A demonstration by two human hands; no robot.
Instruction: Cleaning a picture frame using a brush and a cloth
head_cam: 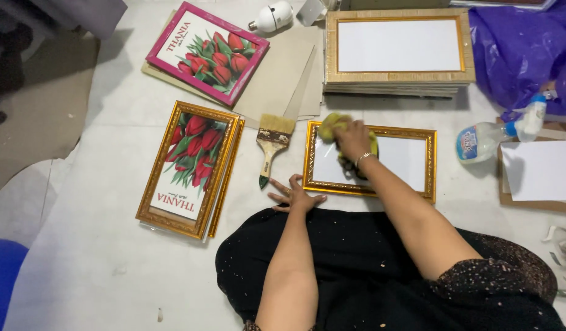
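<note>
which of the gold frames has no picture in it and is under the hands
The gold frame right in front of the person: blank white inside, right hand on it with a yellow cloth. The left gold frame shows tulips.

Glossy gilt frame (370, 130) with smooth glass, soft yellow cloth (332, 122).

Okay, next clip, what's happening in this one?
A person sits on the floor over a gold picture frame with a white pane. The right hand presses a yellow cloth onto the pane near its upper left corner, while the left hand lies flat at the frame's lower left corner. A paintbrush lies just left of it, a spray bottle to the right. Two tulip pictures, one in a gold frame and one in a pink frame, and a stack of frames sit nearby.
</note>
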